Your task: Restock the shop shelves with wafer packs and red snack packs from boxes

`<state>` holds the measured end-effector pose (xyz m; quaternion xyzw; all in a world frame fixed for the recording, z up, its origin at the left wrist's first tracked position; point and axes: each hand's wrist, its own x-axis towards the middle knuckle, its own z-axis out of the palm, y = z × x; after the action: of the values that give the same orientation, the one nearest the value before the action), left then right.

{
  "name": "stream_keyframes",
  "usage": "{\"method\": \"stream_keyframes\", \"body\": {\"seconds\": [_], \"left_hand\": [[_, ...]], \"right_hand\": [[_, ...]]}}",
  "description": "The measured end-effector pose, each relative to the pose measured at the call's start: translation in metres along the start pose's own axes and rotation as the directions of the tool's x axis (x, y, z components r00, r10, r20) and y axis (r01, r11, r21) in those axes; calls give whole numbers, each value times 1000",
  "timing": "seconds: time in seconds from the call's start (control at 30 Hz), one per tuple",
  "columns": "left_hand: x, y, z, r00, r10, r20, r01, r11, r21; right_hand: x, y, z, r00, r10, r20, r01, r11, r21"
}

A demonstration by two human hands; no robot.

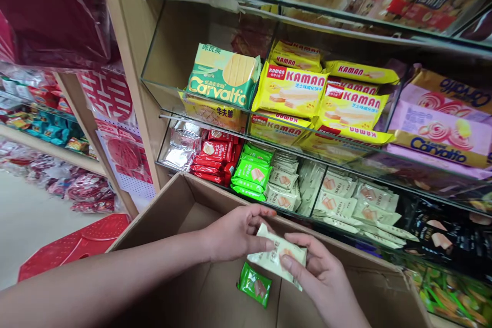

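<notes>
Over the open carton (211, 201), a pale packet (275, 255) hung between both hands, long axis slanting from upper left to lower right in view. Left hand (235, 234) pinched one end, right hand (322, 268) the other; neither was nearer. Green packet (253, 285) lay below, on the carton floor.

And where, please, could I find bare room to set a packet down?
Inside the cardboard box, bare floor shows left of the lone green packet, below the left forearm, and right of that packet, below the right hand. Just beyond the box it is crowded: red packets, bright green packets and cream packets sit close together.
</notes>
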<state>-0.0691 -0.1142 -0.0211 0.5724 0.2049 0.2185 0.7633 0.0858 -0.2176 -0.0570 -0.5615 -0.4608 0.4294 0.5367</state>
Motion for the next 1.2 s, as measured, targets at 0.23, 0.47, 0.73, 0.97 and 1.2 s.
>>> {"method": "stream_keyframes", "body": {"seconds": [0.23,0.47,0.73,0.97,1.2], "left_hand": [[-1,-3,4,996,-75,-58,82,987,139],[-1,-16,6,992,-125,-7,124,970,210],[-8,-29,7,986,-162,25,137,895,424],[-15,-31,5,983,-177,54,101,755,648],[-20,-25,3,973,-201,112,31,595,803]], "right_hand": [[0,-26,-12,997,6,71,17,948,-317],[64,-80,-38,878,-460,-134,133,503,-854],[139,-64,-18,955,-267,129,150,58,-987],[157,-52,-25,948,-211,237,235,-35,-971],[160,-46,-24,942,-243,229,232,-18,-973]]}}
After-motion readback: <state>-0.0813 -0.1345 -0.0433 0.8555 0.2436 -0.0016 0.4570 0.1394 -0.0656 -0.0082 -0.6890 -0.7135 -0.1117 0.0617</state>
